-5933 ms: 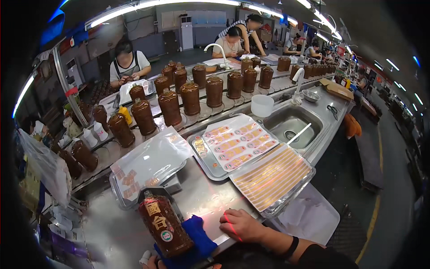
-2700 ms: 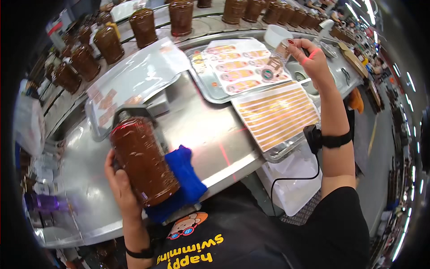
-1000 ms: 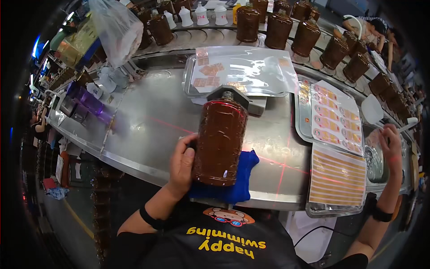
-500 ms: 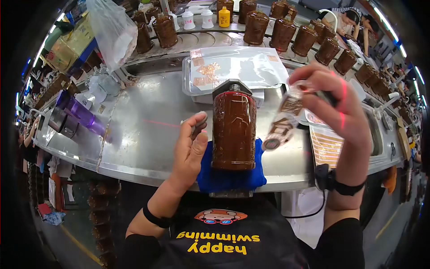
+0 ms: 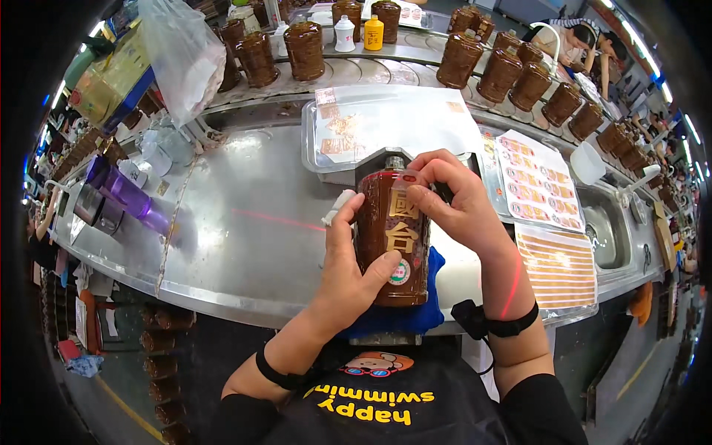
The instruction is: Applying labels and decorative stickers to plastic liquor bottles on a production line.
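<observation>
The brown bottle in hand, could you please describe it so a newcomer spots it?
Start at the metal table; at its near edge lies a blue cloth. Over it, between the left hand and the right hand, is the bottle. Unlike the brown bottles standing farther back, it lies down with large gold characters facing up.

Black wristbands (the right one cabled) go with a black top bearing a cartoon and yellow lettering
</observation>
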Available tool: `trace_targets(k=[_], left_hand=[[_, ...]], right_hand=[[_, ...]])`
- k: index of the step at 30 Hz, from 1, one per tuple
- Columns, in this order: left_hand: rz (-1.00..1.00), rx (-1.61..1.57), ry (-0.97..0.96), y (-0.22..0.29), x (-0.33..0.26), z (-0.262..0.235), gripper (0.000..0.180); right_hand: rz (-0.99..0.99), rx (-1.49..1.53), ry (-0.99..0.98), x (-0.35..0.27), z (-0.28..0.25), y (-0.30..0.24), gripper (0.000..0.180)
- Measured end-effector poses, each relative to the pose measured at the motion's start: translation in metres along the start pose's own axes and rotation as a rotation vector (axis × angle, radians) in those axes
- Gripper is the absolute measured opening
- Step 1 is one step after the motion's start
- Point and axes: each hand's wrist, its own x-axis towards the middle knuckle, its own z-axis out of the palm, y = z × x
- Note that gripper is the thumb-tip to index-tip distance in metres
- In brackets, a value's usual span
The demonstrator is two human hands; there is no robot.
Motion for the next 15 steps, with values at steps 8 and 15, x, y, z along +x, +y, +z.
trace_targets(k=[8,15], left_hand=[[-0.04,-0.089,-0.003,0.0004,0.0025,0.0029,0.08],[-0.075,-0.202,-0.021,0.0042,0.0035,0.0047,0.084]], right_hand=[[0.04,0.088,-0.026,-0.0014,-0.0007,0.0042,0.013],[-0.009,0.093,0.012,0.0002,0.0011,0.004,0.014]])
